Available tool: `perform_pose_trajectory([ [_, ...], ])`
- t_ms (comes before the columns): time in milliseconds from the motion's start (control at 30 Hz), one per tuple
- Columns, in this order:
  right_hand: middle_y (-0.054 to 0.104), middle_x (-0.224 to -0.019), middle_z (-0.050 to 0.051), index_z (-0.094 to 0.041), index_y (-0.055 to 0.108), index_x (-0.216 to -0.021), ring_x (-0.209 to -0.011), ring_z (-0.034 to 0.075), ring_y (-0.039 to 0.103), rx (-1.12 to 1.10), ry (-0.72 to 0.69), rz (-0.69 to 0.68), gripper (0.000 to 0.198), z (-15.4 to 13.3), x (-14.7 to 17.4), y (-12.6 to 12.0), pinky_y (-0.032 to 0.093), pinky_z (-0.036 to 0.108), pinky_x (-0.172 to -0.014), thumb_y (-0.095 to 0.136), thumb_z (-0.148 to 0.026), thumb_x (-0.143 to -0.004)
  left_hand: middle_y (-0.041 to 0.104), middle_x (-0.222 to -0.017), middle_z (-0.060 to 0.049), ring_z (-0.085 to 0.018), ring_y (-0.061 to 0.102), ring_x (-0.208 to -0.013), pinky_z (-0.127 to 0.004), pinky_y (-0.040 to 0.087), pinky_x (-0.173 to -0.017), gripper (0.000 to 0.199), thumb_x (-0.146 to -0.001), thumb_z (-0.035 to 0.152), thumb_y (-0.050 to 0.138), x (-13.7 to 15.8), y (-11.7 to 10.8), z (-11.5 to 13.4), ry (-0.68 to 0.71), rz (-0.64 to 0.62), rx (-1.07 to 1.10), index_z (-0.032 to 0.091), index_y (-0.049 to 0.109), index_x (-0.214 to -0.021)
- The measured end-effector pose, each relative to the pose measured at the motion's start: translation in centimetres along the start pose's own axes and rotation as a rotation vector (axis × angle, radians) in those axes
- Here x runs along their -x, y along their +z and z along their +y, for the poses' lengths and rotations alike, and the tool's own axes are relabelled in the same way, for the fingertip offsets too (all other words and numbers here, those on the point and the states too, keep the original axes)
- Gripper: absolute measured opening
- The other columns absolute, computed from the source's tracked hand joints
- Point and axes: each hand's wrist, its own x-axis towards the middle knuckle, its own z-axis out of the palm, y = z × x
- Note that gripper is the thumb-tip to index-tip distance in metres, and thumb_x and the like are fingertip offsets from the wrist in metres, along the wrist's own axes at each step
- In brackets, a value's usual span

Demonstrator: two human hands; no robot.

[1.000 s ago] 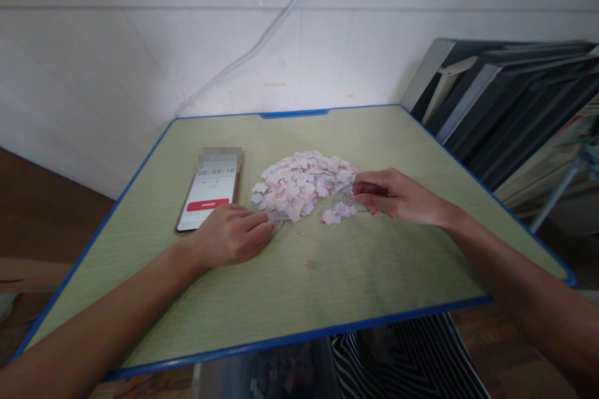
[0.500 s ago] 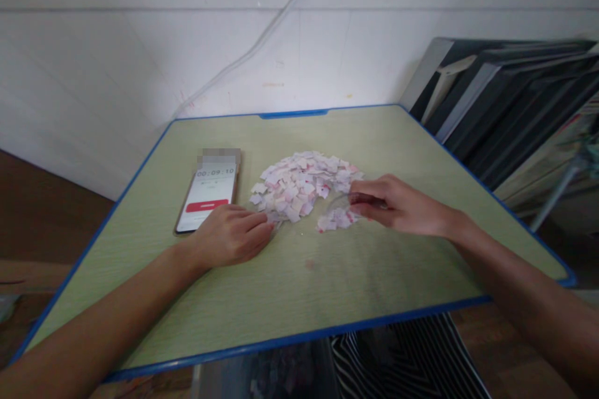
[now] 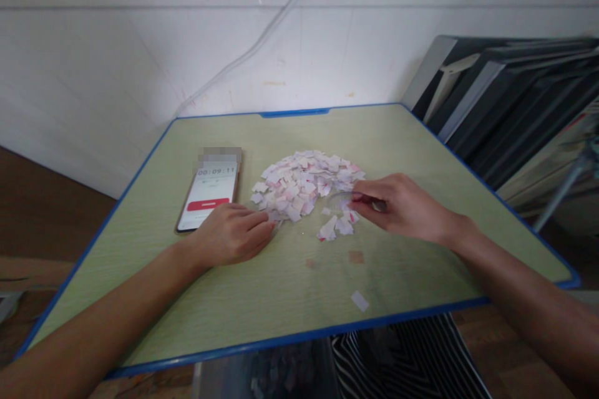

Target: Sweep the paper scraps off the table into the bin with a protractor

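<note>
Paper scraps (image 3: 294, 190) lie on the table (image 3: 281, 305) in one large heap near its middle, overlapping too much to count, with one small cluster (image 3: 329, 228) just beside it on the near right. One lone white scrap (image 3: 360, 300) sits near the front edge, and two reddish patches (image 3: 356, 257) (paper or stains, I cannot tell) show between it and the cluster.

Of the two hands, the right hand (image 3: 397, 206) has its grip pinched nearly closed on one thin see-through piece (image 3: 344, 194) with a curved edge, over the cluster. The left hand (image 3: 234, 234) rests with fingers curled beside the heap; whether its grip holds anything, I cannot tell. One smartphone (image 3: 213, 186), reading 00:09:11, lies beyond the left hand.
</note>
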Motion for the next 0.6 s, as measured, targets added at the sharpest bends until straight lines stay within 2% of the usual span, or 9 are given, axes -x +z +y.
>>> perform_pose_trajectory([
  [100, 0.044, -0.052, -0.003, -0.016, 0.05, -0.066, -0.046, 0.006, 0.036, -0.028, 0.025, 0.074, 0.018, 0.1, -0.1, 0.0, 0.022, 0.023, -0.047, 0.047, -0.023, -0.082, 0.043, -0.048, 0.003, -0.01, 0.036, -0.039, -0.025, 0.029, -0.04, 0.035, -0.087, 0.009, 0.031, 0.0, 0.0, 0.0, -0.002, -0.007, 0.003, 0.018, 0.041, -0.055],
  [167, 0.043, -0.052, -0.003, -0.015, 0.05, -0.065, -0.046, 0.006, 0.036, -0.16, -0.003, 0.055, 0.018, 0.2, -0.1, -0.5, 0.024, 0.021, -0.045, 0.049, -0.024, -0.081, 0.044, -0.048, 0.003, -0.01, 0.036, -0.039, -0.025, 0.029, -0.04, 0.035, -0.087, 0.01, 0.031, 0.0, 0.0, -0.1, -0.002, -0.009, 0.0, 0.018, 0.041, -0.055],
  [233, 0.04, -0.051, -0.005, -0.015, 0.05, -0.063, -0.045, 0.005, 0.034, -0.332, -0.067, -0.062, 0.019, 0.2, 0.0, -1.2, 0.024, 0.019, -0.043, 0.051, -0.024, -0.08, 0.044, -0.048, 0.003, -0.01, 0.036, -0.039, -0.025, 0.029, -0.041, 0.035, -0.087, 0.01, 0.031, 0.0, 0.0, -0.1, -0.003, -0.009, -0.005, 0.018, 0.041, -0.055],
  [400, 0.04, -0.049, -0.006, -0.013, 0.052, -0.062, -0.044, 0.003, 0.035, -0.598, -0.162, -0.512, 0.02, -0.1, 0.3, -2.3, 0.025, 0.015, -0.04, 0.054, -0.022, -0.079, 0.046, -0.048, 0.003, -0.01, 0.037, -0.039, -0.025, 0.028, -0.041, 0.035, -0.088, 0.011, 0.033, 0.0, 0.0, 0.0, -0.003, -0.009, -0.026, 0.018, 0.043, -0.056],
  [467, 0.04, -0.05, -0.006, -0.012, 0.052, -0.061, -0.044, 0.002, 0.035, -0.623, -0.178, -0.593, 0.02, -0.3, 0.2, -2.1, 0.025, 0.015, -0.04, 0.054, -0.022, -0.079, 0.047, -0.049, 0.002, -0.01, 0.037, -0.039, -0.025, 0.029, -0.041, 0.035, -0.088, 0.012, 0.032, 0.1, 0.0, 0.0, 0.0, -0.009, -0.03, 0.018, 0.043, -0.056],
  [600, 0.041, -0.051, -0.006, -0.012, 0.054, -0.064, -0.045, 0.003, 0.037, -0.567, -0.176, -0.632, 0.016, -0.7, 0.2, -1.7, 0.027, 0.015, -0.042, 0.054, -0.02, -0.078, 0.047, -0.049, 0.002, -0.01, 0.038, -0.039, -0.025, 0.028, -0.041, 0.036, -0.088, 0.012, 0.032, 0.2, -0.1, 0.0, -0.003, -0.02, -0.025, 0.018, 0.044, -0.055],
])
